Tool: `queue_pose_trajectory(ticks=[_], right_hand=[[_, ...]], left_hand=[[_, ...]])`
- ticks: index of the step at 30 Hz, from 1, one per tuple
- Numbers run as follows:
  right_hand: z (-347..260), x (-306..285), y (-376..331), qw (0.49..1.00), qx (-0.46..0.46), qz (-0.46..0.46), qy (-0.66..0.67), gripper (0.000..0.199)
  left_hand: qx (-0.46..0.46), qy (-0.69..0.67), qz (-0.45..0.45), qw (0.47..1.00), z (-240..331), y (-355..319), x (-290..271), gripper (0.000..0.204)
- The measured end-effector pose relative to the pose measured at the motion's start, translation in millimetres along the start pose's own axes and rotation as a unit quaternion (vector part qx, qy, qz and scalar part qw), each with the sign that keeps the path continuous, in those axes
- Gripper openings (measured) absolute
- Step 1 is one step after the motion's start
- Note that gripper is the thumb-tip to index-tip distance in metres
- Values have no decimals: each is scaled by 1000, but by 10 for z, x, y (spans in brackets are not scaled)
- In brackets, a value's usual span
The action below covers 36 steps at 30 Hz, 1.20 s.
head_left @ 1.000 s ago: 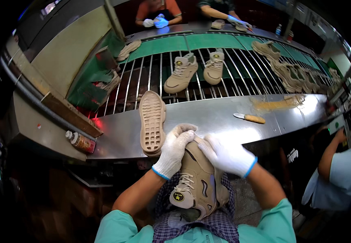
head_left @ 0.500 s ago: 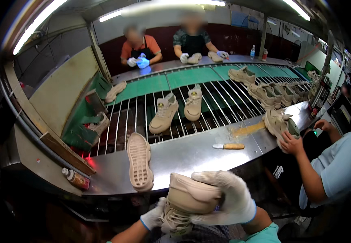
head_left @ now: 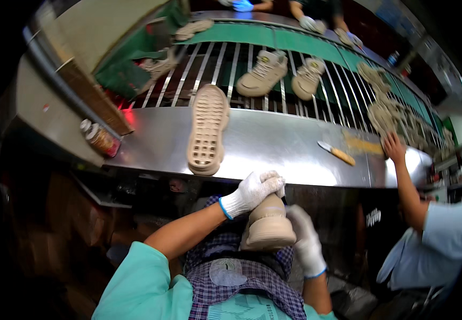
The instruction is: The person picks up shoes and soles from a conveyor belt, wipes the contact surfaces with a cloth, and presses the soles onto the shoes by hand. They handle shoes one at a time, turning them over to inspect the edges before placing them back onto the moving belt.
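Observation:
A beige sneaker (head_left: pixel 268 226) is held low in front of my body, its thick sole end facing me. My left hand (head_left: pixel 253 192), in a white knit glove, is closed over the far end of the sneaker. My right hand (head_left: pixel 307 240), gloved too, is against the shoe's right side; motion smears its fingers, so their grip is unclear. Beyond them a loose beige shoe sole (head_left: pixel 208 128) lies tread up on the metal bench (head_left: pixel 273 144). Farther right on the bench is a knife with a wooden handle (head_left: pixel 342 156).
Metal conveyor bars (head_left: pixel 231 74) run behind the bench, carrying beige sneakers (head_left: pixel 263 73). A small bottle (head_left: pixel 101 137) stands at the bench's left end. On the right, a co-worker's hand (head_left: pixel 395 148) touches another shoe. Gloved co-workers' hands (head_left: pixel 312 24) are across the conveyor.
My view has tipped downward. The sneaker has been turned over, and my left hand has gone from the laces to its far end. The co-worker's shoe at right has moved onto the bars.

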State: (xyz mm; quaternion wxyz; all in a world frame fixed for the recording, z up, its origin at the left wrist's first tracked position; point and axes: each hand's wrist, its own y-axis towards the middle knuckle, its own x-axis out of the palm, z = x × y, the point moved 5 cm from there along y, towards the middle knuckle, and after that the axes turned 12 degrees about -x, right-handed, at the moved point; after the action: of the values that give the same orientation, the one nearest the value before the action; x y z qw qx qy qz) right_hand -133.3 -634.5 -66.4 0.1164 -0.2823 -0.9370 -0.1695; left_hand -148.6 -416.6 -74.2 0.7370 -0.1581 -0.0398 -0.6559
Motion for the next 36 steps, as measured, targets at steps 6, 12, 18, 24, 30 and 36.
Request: queue_pose_trajectory(ticks=[6, 12, 18, 24, 30, 36], right_hand=[[-991, 757, 721, 792, -131, -244, -544, 59], [-978, 682, 530, 885, -138, -186, -404, 67], [-866, 637, 798, 869, -28, -164, -466, 50], [-926, 799, 101, 812, -170, -346, -438, 31], [-438, -77, 292, 944, 36, -108, -311, 95], [-30, -160, -56, 921, 13, -78, -382, 95]], left_hand=[[-49, -119, -46, 991, -170, 308, 138, 29], [22, 20, 68, 997, -46, 259, -86, 35], [-8, 90, 112, 990, -48, 175, -155, 35], [0, 81, 131, 988, 10, 78, -221, 37], [311, 400, 149, 849, 306, -692, 241, 46], [69, 275, 94, 954, -113, -1175, 312, 71]])
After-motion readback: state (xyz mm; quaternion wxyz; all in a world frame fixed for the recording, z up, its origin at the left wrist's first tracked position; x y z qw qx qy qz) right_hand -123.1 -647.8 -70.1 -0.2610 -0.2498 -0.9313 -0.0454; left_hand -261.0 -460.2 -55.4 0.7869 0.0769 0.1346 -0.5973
